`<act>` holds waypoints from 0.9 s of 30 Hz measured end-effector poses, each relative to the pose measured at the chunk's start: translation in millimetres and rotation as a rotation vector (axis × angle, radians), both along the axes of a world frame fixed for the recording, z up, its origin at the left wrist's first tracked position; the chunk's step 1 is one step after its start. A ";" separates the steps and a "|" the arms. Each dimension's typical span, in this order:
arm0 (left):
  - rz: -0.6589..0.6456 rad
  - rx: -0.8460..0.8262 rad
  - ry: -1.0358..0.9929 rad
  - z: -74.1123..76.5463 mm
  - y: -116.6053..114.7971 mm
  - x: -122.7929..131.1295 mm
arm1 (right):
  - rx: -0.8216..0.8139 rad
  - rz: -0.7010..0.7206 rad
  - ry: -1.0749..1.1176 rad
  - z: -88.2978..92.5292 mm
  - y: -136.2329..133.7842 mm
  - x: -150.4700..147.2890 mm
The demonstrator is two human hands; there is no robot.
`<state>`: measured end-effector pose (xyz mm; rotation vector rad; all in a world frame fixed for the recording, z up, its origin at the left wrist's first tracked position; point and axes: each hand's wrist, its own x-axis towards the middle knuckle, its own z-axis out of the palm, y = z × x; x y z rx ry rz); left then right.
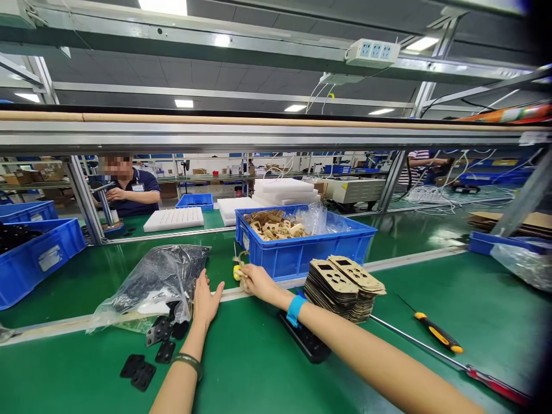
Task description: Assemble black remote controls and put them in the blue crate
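Note:
My left hand (206, 300) has its fingers stretched and thumb apart, resting against the right side of a clear plastic bag (166, 276) of black parts. Several black rubber-like pads (143, 376) lie spilled by the bag's mouth. In front of the blue bin, my right hand (259, 283) has its fingers pinched together beside a small yellow object (237, 272) with a thin shaft above it. A tan piece shows at the fingertips; what exactly they grip is unclear. Under my right wrist lies a black device (313, 344), partly hidden by the arm.
A blue bin (302, 256) holds tan cut pieces and clear plastic. Stacks of tan cut-out sheets (332, 279) stand before it. A yellow-black screwdriver (437, 332) and a long red-handled screwdriver (491, 382) lie right. More blue bins (43, 261) stand left; a person (133, 187) works opposite.

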<state>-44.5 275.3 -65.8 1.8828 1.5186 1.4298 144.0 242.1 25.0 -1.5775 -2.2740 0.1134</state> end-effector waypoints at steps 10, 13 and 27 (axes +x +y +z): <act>0.008 0.003 -0.002 0.0 1.8 0.1 | 0.388 -0.410 0.053 140.0 49.8 78.3; 0.013 0.007 -0.005 -0.7 2.5 0.1 | 0.350 -0.363 -0.040 131.1 40.1 71.4; 0.012 0.010 0.012 -2.4 4.5 -0.5 | 0.115 0.047 -0.328 54.2 3.8 14.9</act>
